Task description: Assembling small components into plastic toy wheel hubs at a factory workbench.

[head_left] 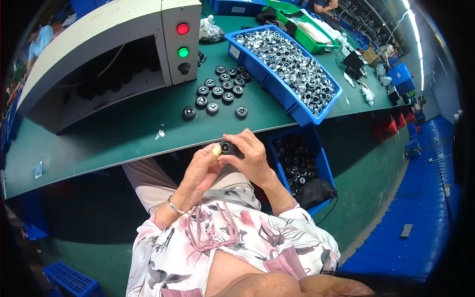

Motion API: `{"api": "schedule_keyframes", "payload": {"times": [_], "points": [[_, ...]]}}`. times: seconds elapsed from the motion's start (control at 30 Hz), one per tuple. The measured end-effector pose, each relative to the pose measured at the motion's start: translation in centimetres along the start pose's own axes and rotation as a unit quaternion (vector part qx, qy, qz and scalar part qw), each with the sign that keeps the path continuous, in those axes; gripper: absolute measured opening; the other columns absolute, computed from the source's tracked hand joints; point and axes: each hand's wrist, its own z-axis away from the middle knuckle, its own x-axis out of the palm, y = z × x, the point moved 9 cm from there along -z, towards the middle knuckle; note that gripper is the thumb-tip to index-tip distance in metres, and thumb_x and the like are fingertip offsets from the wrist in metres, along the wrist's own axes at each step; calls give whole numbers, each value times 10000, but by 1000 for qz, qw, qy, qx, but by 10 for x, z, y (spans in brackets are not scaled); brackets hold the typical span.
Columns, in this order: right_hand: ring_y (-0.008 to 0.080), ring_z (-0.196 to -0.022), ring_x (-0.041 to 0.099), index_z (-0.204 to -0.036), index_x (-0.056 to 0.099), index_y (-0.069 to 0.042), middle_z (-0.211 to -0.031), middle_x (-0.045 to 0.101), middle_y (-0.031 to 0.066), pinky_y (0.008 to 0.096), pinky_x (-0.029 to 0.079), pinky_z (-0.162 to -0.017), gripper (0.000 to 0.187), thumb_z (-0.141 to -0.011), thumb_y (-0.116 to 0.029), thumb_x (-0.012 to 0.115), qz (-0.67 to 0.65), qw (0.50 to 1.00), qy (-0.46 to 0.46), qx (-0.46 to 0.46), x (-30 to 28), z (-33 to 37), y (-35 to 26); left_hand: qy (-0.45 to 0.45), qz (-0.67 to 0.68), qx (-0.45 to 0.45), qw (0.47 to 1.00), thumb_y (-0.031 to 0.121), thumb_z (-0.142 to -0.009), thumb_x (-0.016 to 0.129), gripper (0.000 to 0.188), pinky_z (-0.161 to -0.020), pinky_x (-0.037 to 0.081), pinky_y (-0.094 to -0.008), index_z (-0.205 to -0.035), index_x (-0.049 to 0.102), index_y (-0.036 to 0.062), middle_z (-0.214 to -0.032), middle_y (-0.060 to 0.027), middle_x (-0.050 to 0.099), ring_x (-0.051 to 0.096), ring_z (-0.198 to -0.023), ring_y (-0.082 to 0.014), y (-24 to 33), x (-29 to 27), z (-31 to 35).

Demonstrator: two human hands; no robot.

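In front of my lap, just below the table's near edge, I hold a small black wheel (pixel 226 147) between both hands. My left hand (pixel 197 173) is closed on its left side, with yellow tape wrapped round one digit. My right hand (pixel 253 157) pinches the wheel from the right between thumb and fingers. Part of the wheel is covered by my fingers. On the green table (pixel 163 141) ahead stands a loose group of similar black wheels (pixel 217 91), with one wheel (pixel 241 112) nearer the edge.
A grey machine (pixel 170 59) with red and green lights occupies the left of the table. A blue bin (pixel 284 99) of small shiny parts stands at right. Beside my right arm, a lower blue bin (pixel 324 166) holds black wheels and a dark cloth (pixel 316 193). Green trays (pixel 309 42) lie behind.
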Motion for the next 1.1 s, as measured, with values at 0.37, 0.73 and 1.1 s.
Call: {"api": "schedule_keyframes", "payload": {"times": [0.37, 0.73, 1.1], "points": [[308, -896, 634, -1125, 683, 0, -1025, 685, 131, 387, 536, -782, 505, -683, -162, 864, -39, 999, -1, -13, -15, -9, 11, 50, -67, -14, 996, 150, -974, 657, 268, -842, 499, -239, -1189, 640, -9, -1036, -22, 680, 614, -862, -76, 5, 17, -12], [308, -909, 599, -1113, 669, -22, -1029, 641, 109, 408, 518, -778, 509, -650, -133, 849, -17, 998, 43, 37, -53, -8, 65, 33, -162, -44, 985, 165, -976, 668, 238, -871, 496, -266, -1141, 661, -7, -1046, -46, 694, 632, -949, -102, -12, 29, -68], [318, -1077, 508, -1269, 611, -20, -1197, 568, 122, 428, 425, -910, 586, -742, -187, 807, 161, 970, -33, 177, -34, -23, 133, 68, -585, 188, 786, -11, -941, 631, 214, -809, 506, -231, -1150, 655, -47, -1161, -98, 592, 612, -927, -115, 59, 35, -65]]}}
